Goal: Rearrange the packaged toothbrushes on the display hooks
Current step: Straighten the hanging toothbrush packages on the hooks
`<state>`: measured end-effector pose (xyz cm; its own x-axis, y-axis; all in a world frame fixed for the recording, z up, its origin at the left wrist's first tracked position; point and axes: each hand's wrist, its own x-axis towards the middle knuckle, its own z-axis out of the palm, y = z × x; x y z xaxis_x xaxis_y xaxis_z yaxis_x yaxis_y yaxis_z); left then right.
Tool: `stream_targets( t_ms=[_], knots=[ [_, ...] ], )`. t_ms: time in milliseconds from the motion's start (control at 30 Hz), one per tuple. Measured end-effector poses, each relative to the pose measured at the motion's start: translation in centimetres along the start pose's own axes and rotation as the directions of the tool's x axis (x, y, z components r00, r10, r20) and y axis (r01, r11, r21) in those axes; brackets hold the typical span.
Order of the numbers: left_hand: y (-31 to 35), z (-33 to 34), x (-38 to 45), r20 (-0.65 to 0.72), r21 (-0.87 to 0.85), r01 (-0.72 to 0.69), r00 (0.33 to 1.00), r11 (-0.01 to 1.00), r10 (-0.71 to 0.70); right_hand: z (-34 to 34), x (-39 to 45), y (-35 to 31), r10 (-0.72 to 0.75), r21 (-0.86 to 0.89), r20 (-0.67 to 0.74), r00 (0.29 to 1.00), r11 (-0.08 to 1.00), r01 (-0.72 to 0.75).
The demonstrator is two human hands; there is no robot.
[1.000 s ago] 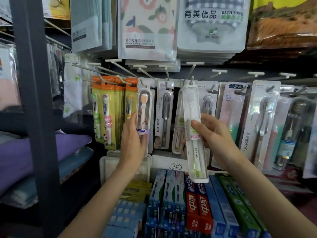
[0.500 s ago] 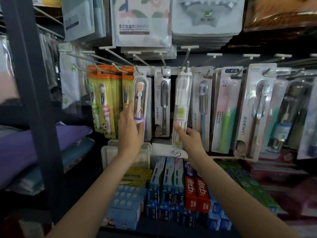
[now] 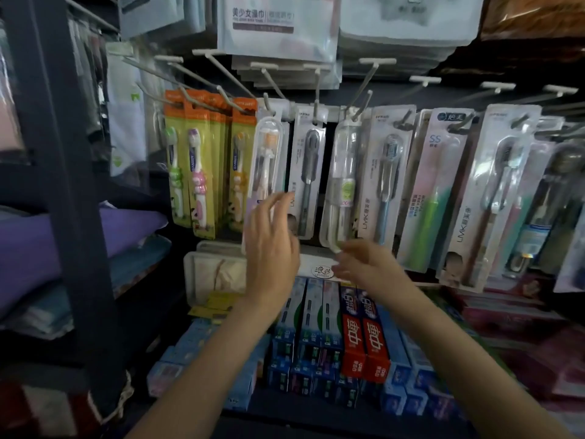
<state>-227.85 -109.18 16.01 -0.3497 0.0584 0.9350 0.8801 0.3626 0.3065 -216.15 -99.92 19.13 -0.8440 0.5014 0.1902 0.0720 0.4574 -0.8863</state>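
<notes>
Both hands are raised in front of a row of packaged toothbrushes hanging on metal display hooks (image 3: 361, 104).

The left hand (image 3: 269, 245) is spread, fingers straight and loose, its grip open and holding nothing. Its fingertips lie in front of the lower end of a clear toothbrush case with an orange-headed brush (image 3: 266, 166), which hangs upright on its hook; motion blur makes it impossible to tell whether the fingers touch the case.

The right hand (image 3: 364, 264) is just below a second clear case holding a white brush with a green label (image 3: 343, 182). This case hangs on its hook and leans slightly, its bottom end swung to the left. The right fingers are relaxed and blurred, the grip open, close to the case's bottom corner but not around it.

Between the 2 clear cases hangs a grey toothbrush pack (image 3: 308, 175). To the left are yellow children's toothbrush packs with orange tops (image 3: 202, 166). To the right hang a blue-handled brush pack (image 3: 387, 179), a green-handled brush pack (image 3: 430, 201) and a larger white pack (image 3: 493, 191).

Below the hands, toothpaste boxes (image 3: 364, 343) stand in rows on a shelf, 2 of them red. Towel packs (image 3: 278, 23) hang above the hooks. A dark upright post (image 3: 63, 185) stands at the left, with folded purple cloth (image 3: 31, 245) behind it.
</notes>
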Motion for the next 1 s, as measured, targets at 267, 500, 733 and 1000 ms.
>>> stream_targets(
  t_ms=[267,500,733,1000],
  knots=[
    [2.0,7.0,0.6,0.637,-0.273,0.526,0.726,0.805,-0.258,-3.2,7.9,-5.7,-0.674,-0.891,0.454,0.583,-0.334,0.307],
    [3.0,8.9,0.2,0.742,-0.253,0.47,0.655,0.846,-0.142,-5.1,8.8,-4.7,-0.206,-0.64,0.428,0.88,-0.756,0.134],
    [2.6,9.1,-0.1,0.73,-0.227,0.439,0.668,0.87,-0.147,-6.5,9.4,-4.0,-0.379,-0.684,0.528,0.76,-0.72,0.116],
    [1.7,4.7,0.1,0.482,-0.276,0.365,0.853,0.889,-0.201,-7.7,6.8,-2.0,-0.543,-0.793,0.599,0.589,-0.503,0.344]
  ],
)
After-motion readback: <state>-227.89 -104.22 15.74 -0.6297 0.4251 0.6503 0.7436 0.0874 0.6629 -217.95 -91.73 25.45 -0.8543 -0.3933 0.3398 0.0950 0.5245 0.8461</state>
